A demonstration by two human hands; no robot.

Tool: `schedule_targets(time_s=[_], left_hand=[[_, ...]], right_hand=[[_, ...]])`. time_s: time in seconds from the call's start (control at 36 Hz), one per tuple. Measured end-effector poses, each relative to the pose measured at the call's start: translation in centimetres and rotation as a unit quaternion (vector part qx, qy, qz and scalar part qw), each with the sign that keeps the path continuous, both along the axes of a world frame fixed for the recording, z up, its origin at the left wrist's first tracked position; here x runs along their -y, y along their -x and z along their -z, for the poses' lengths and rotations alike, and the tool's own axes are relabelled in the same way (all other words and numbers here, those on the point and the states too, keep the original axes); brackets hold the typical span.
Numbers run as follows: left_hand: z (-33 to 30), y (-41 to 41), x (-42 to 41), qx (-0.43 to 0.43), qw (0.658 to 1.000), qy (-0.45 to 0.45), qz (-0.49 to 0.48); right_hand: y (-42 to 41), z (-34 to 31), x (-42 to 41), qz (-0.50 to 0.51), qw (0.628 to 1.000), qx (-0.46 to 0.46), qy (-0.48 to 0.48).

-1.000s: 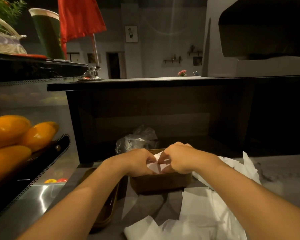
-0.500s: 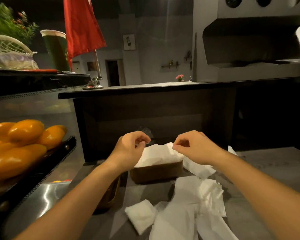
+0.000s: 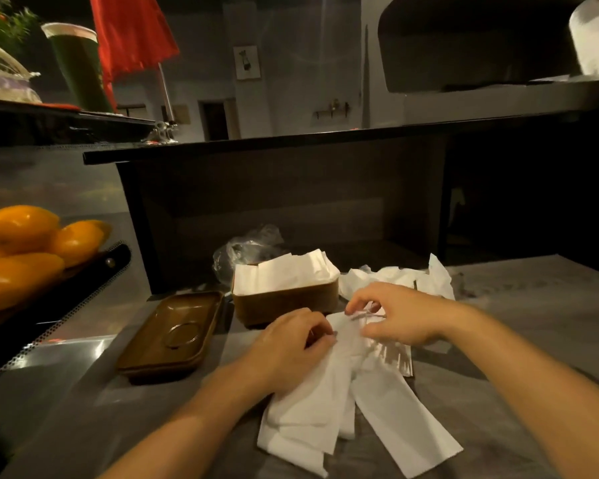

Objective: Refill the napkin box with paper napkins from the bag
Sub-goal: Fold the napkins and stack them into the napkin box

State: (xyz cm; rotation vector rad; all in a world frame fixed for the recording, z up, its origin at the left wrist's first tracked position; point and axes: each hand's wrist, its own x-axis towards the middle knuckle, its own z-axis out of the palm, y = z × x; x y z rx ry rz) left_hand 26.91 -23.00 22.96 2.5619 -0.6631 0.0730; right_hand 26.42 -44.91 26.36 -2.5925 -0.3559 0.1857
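A grey counter [image 3: 519, 305] with a matte, faintly mottled top fills the lower part of the view, backed by a dark wood-grain partition [image 3: 277, 209] under a black ledge. Beyond it the room is dim, with pale walls, a dark doorway and a small framed picture [image 3: 246, 62] whose content cannot be read. No writing is legible anywhere.

At about 12 o'clock from the hands sits the napkin box [image 3: 284, 302], a brown rectangular tub with rounded corners, filled above its rim with white paper napkins [image 3: 284, 273]. Its brown lid [image 3: 172, 335], a shallow tray shape with an oval pressed into it, lies just beside the box at 9 o'clock. Behind the box, at 11 o'clock, is the crumpled clear plastic bag [image 3: 246, 247].

Loose napkins [image 3: 388, 406], thin, soft and creased, are strewn in front of the box, with more crumpled ones [image 3: 402, 276] at 2 o'clock. The left hand [image 3: 287, 347] rests on this pile with its fingers curled, pinching a napkin. The right hand [image 3: 398, 314] hovers at the pile's top edge, fingertips and thumb pinching a fold of paper.

At 9 o'clock, glossy orange fruit [image 3: 21, 250] is heaped on a perforated metal shelf [image 3: 73, 295]. At 11 o'clock stand a green cup [image 3: 78, 67] and a red flag [image 3: 132, 32] on a thin pole.
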Motion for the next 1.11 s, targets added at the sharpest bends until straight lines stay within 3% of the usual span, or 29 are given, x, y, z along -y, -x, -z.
schedule_targets(time_s=[0.17, 0.36, 0.53, 0.81, 0.94, 1.11], left_hand=[[0.6, -0.2, 0.3, -0.034, 0.999, -0.024, -0.003], [0.7, -1.6, 0.1, -0.107, 0.994, 0.005, -0.032], [1.1, -1.3, 0.4, -0.074, 0.996, 0.047, -0.031], [1.2, -1.1, 0.4, -0.049, 0.997, 0.041, -0.042], [1.4, -1.2, 0.3, -0.049, 0.996, 0.061, -0.038], [1.2, -1.3, 0.2, -0.041, 0.997, 0.067, -0.028]], right_hand=[[-2.1, 1.1, -0.2, 0.091, 0.995, 0.01, -0.035], [-2.6, 1.9, -0.3, 0.066, 0.986, 0.094, -0.124], [-2.4, 1.9, -0.8, 0.066, 0.973, 0.151, -0.163], [-2.0, 2.3, -1.2, 0.074, 0.974, 0.202, -0.077], [-1.9, 2.4, -0.9, 0.078, 0.973, 0.184, -0.117], [-2.0, 2.8, -0.8, 0.078, 0.989, 0.114, -0.043]])
